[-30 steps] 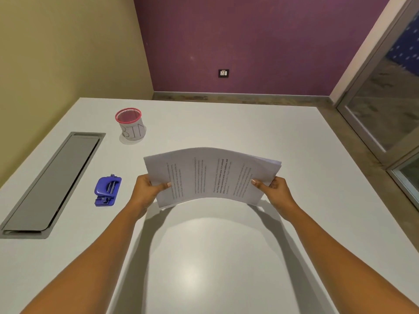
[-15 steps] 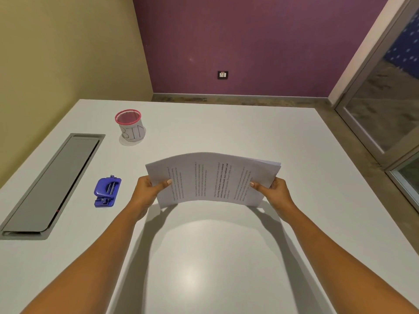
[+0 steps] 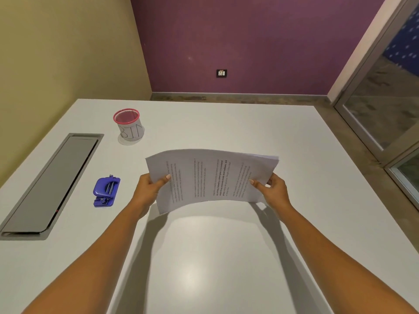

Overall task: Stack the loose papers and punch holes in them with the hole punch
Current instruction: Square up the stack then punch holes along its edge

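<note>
Papers: your stack of white printed paper sheets [image 3: 210, 180] is lifted above the smooth white table [image 3: 226, 257], bowed upward in the middle.
Left hand [image 3: 147, 192]: you pinch the stack's left edge, thumb on top.
Right hand [image 3: 275, 191]: you pinch its right edge likewise.
Punch: the glossy blue plastic hole punch [image 3: 106, 191] lies on the table, left of your left hand.
Bin: the pink-rimmed mesh cup [image 3: 129, 124] stands beyond it.

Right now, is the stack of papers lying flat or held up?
Held up. The stack of papers bows upward between the left hand and right hand, its shadow falling on the table.
</note>
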